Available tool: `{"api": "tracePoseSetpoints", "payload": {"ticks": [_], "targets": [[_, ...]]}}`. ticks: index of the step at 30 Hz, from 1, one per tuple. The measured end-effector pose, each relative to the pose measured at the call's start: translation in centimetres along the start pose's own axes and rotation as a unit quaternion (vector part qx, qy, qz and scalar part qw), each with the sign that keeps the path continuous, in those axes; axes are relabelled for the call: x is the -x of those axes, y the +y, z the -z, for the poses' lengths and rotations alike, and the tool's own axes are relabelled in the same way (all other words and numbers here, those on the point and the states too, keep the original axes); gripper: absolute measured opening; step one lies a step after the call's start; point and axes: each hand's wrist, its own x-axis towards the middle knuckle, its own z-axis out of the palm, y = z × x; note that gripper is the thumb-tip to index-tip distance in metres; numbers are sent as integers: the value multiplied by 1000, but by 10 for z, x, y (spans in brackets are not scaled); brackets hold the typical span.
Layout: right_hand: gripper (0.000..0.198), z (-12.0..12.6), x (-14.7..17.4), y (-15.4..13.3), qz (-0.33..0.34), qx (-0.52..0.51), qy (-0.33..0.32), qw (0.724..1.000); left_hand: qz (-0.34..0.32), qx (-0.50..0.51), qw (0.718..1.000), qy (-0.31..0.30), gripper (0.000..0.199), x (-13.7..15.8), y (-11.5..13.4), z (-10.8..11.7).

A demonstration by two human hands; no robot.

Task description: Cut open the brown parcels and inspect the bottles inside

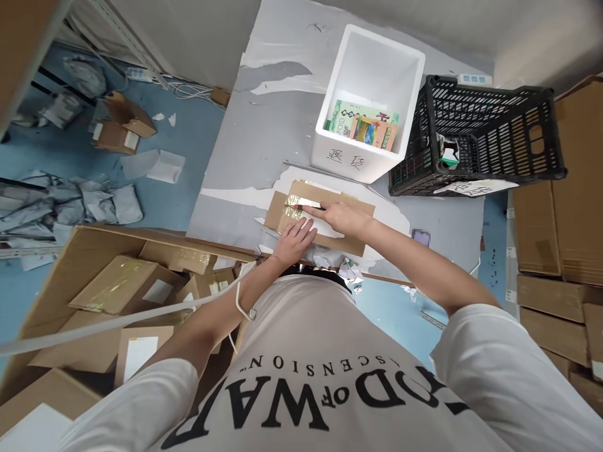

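Note:
A flat cardboard box [362, 207] with shiny tape [288, 220] across its left end lies near the front edge of the table. My right hand [346, 218] is closed around a slim black and red knife [298, 207], its index finger stretched along the handle. The knife's thin tip points left and is at the taped end; whether it has gone through the tape I cannot tell. My left hand [296, 242] lies flat on the near side of the box, fingers extended, just below the knife. A white label on the box is partly hidden by my right hand.
Behind the box stand a white foam bin [360, 154] holding printed packages and a black plastic crate [494, 157]. A large carton [47, 295] of parcels is at my left. Stacked boxes [549, 298] stand at right. Paper scraps [349, 270] lie along the table's front edge.

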Motion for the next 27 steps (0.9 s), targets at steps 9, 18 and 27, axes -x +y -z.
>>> {"api": "tracePoseSetpoints", "payload": {"ticks": [9, 18, 27], "targets": [[69, 9, 25, 4, -37, 99, -93, 990, -22, -54, 998, -14, 38, -1, -1, 2], [73, 2, 158, 55, -171, 85, -135, 972, 3, -35, 999, -40, 38, -4, 4, 6], [52, -56, 236, 54, -282, -165, 130, 936, 7, -85, 992, -96, 43, -16, 15, 29]]}}
